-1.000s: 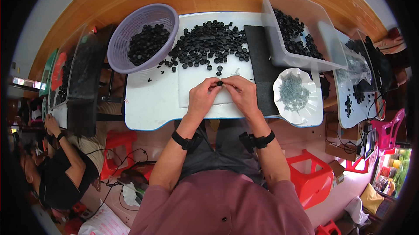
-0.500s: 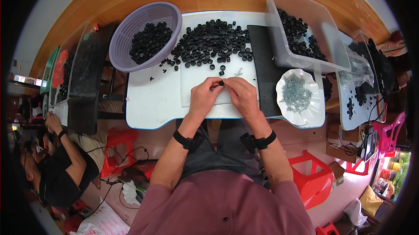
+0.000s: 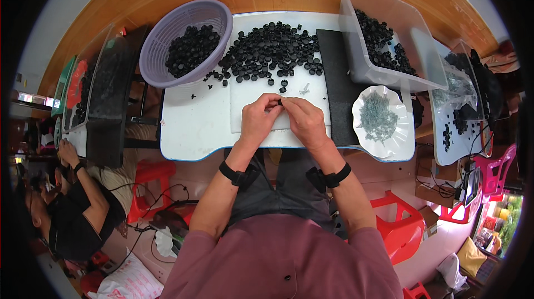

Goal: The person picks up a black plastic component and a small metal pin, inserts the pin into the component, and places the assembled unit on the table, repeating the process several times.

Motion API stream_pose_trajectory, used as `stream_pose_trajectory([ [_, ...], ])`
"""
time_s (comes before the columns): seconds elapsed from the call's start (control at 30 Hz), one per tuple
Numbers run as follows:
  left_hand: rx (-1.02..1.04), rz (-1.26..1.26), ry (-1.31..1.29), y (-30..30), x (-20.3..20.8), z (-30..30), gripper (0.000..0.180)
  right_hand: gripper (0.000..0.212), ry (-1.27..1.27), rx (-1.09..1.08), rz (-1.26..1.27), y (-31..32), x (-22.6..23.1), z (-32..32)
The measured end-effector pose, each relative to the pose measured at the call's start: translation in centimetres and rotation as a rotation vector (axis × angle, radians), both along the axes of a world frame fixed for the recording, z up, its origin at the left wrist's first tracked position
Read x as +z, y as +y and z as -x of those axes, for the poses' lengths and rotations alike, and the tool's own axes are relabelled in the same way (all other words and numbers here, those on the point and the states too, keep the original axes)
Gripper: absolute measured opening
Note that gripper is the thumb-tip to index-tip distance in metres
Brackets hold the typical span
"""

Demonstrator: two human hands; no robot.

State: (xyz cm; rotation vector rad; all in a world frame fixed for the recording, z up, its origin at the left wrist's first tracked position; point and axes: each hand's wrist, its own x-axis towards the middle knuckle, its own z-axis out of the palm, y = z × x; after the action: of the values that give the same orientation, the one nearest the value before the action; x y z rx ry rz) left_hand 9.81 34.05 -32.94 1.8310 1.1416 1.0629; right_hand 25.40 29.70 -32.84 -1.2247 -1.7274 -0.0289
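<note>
My left hand (image 3: 259, 119) and my right hand (image 3: 306, 121) meet over the white board (image 3: 238, 111), fingertips pinched together. Between them is a small black round plastic part (image 3: 280, 101), mostly hidden by the fingers. Just beyond my fingertips, a few loose black parts (image 3: 283, 89) sit apart from a large pile of black round parts (image 3: 272, 49). A few small clear pieces (image 3: 305, 89) lie on the board beyond my right hand.
A purple basket (image 3: 150, 54) of black parts stands far left. At the right are a black mat (image 3: 339, 99), a clear plastic bin (image 3: 384, 79) with black parts, and a white scalloped dish (image 3: 364, 139) of small clear pieces. Another person (image 3: 83, 204) works at the left; red stools (image 3: 397, 227) stand nearby.
Both hands stay pinched together at almost the same place, and the black part between them is more covered by the fingers. The whole view has shifted slightly.
</note>
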Motion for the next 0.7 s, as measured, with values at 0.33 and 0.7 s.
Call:
stream_pose_trajectory([
  [0.33, 0.052, 0.185, -0.078, 0.1, 0.0, -0.2, 0.024, 0.032, 0.197, 0.123, 0.193, 0.0, 0.6, -0.7],
  [0.7, 0.051, 0.186, -0.089, -0.1, 0.7, -0.2, 0.023, 0.038, 0.281, 0.180, 0.269, 0.1, 0.7, -0.9],
])
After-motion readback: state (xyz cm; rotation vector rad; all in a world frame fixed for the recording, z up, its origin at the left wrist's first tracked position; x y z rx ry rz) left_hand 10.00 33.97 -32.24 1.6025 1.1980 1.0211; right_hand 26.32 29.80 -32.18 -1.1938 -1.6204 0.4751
